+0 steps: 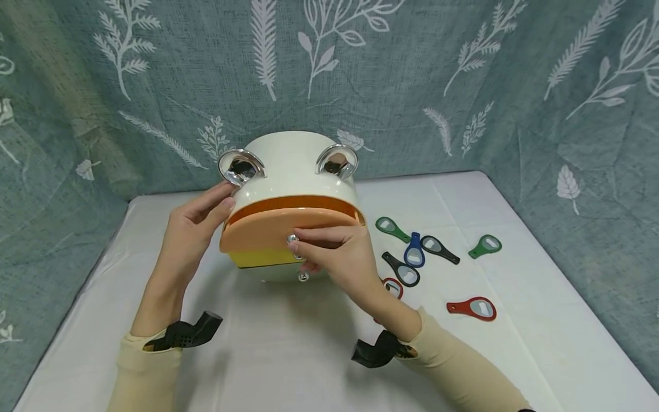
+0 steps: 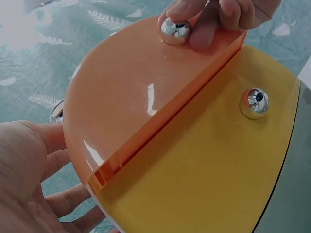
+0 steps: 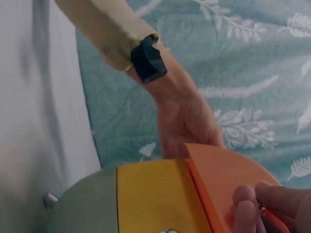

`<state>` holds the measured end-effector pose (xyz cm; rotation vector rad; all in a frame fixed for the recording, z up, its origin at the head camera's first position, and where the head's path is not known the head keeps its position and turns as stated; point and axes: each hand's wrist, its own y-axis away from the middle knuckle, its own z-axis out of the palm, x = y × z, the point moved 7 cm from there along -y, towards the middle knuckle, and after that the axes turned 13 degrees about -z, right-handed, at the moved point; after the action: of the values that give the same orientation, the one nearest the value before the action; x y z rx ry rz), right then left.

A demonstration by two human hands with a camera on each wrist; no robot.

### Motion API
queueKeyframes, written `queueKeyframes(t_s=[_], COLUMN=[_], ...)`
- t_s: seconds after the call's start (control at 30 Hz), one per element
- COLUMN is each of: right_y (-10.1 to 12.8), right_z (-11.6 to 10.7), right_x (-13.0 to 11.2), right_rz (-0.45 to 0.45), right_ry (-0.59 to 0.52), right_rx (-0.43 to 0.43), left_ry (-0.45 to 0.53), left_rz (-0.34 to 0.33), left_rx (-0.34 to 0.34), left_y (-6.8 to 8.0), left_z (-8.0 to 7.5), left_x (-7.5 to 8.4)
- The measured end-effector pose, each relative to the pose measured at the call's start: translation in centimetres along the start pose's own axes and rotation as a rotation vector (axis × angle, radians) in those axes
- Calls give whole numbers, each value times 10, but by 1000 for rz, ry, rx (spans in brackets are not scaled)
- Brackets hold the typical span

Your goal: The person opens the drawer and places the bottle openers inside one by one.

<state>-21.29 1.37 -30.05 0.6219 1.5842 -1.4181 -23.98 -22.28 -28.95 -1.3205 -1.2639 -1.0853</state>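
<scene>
1. Right hand (image 1: pixel 340 252): thumb and index pinch the top knob (image 2: pixel 175 31); narrow grip.
2. Directly behind the pinch: orange drawer (image 1: pixel 257 229), front proud of the one below, so partly out. In or out travel: can't tell. Either way I'd drive it straight and level; off-axis force would probably bind it.
3. Just below the pinch: yellow drawer (image 2: pixel 194 160) with its lower knob (image 2: pixel 254 103), then grey-green drawer (image 1: pixel 273 273). Both look closed. I'd tuck the spare right fingers clear of that lower knob so it isn't dragged along.
4. Left of the pinch: left hand (image 1: pixel 193 226), fingers spread loosely against the side of the white cabinet (image 1: pixel 293 146), not gripping. Good brace spot; tips should stay off the drawer edge.
5. Above the left fingers: silver eye (image 1: pixel 241 166). Don't lever on it.
6. Right of the right-hand fingers: loose openers, e.g. blue opener (image 1: pixel 414 250); farther out, red opener (image 1: pixel 471 307) and green opener (image 1: pixel 485 246).
</scene>
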Motion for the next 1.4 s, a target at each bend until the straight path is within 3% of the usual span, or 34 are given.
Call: queueKeyframes(t_s=[0.33, 0.67, 1.2, 1.4], right_y=[11, 25, 36, 40], right_z=[-1, 5, 9, 7], right_x=[-14, -25, -27, -29], right_rz=[-18, -44, -27, -44], right_ry=[48, 48, 35, 13], right_rx=[-21, -29, -28, -104], left_ry=[-10, 57, 24, 38], left_rz=[5, 27, -2, 5], left_rx=[-12, -31, -13, -13], left_y=[-2, -2, -1, 0], left_z=[3, 1, 0, 0], left_x=[3, 5, 3, 2])
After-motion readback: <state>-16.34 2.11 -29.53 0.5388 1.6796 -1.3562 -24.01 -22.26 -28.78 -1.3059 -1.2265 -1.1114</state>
